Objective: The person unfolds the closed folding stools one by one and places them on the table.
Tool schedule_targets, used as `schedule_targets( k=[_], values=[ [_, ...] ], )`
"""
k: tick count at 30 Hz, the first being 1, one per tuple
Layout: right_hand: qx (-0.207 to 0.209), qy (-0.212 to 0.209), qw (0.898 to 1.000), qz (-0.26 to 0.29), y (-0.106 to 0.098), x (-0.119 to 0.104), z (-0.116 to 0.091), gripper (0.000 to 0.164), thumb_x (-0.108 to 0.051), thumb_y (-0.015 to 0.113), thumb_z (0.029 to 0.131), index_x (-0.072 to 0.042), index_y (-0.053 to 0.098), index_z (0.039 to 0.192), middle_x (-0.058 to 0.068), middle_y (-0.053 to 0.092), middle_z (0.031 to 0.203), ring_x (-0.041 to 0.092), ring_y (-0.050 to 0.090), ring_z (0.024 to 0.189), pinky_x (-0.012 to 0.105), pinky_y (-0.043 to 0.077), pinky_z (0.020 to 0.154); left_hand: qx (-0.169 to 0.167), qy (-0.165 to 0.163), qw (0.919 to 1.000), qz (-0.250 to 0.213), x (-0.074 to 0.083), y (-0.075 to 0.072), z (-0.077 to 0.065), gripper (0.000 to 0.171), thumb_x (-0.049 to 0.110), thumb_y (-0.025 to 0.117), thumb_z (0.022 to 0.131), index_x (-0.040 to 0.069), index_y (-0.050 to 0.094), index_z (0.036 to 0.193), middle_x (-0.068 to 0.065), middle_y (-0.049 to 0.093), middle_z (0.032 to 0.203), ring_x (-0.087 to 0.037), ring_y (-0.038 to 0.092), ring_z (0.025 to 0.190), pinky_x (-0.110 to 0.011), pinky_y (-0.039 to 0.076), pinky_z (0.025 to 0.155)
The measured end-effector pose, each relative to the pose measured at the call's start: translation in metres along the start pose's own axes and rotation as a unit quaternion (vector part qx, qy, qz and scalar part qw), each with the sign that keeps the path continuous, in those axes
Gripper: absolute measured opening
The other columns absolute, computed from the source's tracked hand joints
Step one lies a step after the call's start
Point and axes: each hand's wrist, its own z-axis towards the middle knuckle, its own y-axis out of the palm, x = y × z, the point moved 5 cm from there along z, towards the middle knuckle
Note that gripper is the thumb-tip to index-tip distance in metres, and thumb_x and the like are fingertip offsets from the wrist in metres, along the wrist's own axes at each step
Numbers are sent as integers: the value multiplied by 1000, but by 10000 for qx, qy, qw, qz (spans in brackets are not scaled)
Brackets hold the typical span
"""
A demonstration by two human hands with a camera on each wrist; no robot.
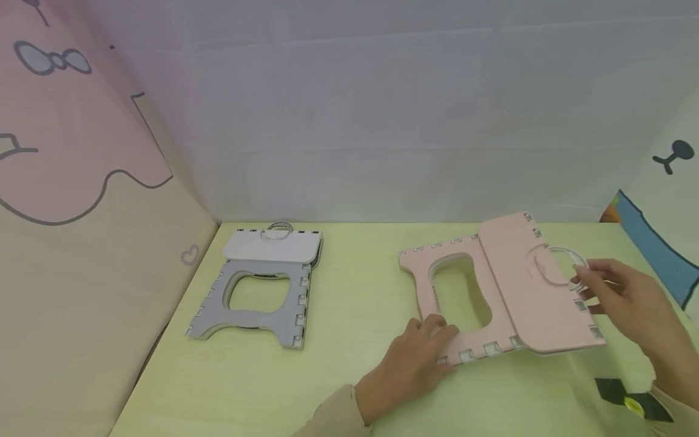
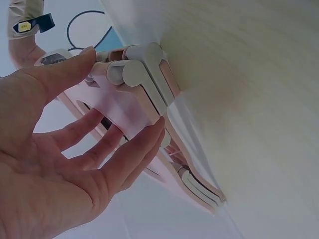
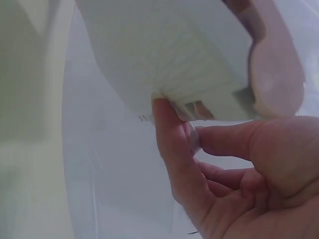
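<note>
A pink folding step stool [image 1: 540,291], folded flat, lies slanted on the right part of the table, its seat panel raised off the tabletop. My right hand [image 1: 628,297] pinches the white loop handle [image 1: 570,261] at the seat's outer edge; the right wrist view shows thumb and fingers [image 3: 172,149] close under the white underside [image 3: 164,59]. At the near leg corner, my left hand [image 1: 412,361] holds the stool between thumb and fingers. The left wrist view shows that hand [image 2: 75,144] around the leg's hinged end [image 2: 127,94].
A second folded stool, grey and white [image 1: 256,318], lies on the left of the pale yellow table [image 1: 349,388]. A grey-white curtain [image 1: 349,121] stands behind the table. Printed cloths flank it, one on the left [image 1: 82,255] and one on the right [image 1: 663,206].
</note>
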Motion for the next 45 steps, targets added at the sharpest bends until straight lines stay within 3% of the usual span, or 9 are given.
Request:
schedule_targets(
  k=[11, 23, 33, 45],
  values=[
    [119, -122, 9998, -133, -7, -16, -1, 51, -26, 49, 110, 18, 47, 135, 37, 62, 110, -18, 51, 70, 19, 54, 51, 197, 87, 9995, -227, -1, -2, 0, 55, 35, 87, 84, 15, 61, 129, -3, 60, 123, -11, 56, 88, -6, 39, 65],
    [288, -98, 9986, -435, -14, -30, -3, 56, -27, 51, 110, 20, 44, 139, 41, 60, 116, -29, 39, 74, 17, 52, 49, -23, 31, 9989, -470, -4, 2, 2, 57, 36, 84, 86, 17, 59, 133, -2, 57, 127, -11, 54, 93, -8, 39, 68],
    [666, 41, 9977, -123, -21, -46, -7, 57, -25, 58, 107, 17, 45, 143, 41, 57, 119, -29, 42, 72, 12, 50, 50, -96, 54, 9978, -658, -5, 1, 4, 58, 34, 83, 87, 15, 57, 135, -3, 57, 129, -12, 57, 101, -10, 45, 78],
    [937, -18, 9955, 154, -24, -59, -10, 52, -23, 61, 105, 12, 50, 142, 33, 59, 116, -29, 45, 75, 10, 50, 52, 71, 301, 9978, -593, -4, -1, 4, 58, 30, 85, 86, 11, 56, 132, -5, 59, 127, -11, 58, 107, -14, 45, 91]
  ],
)
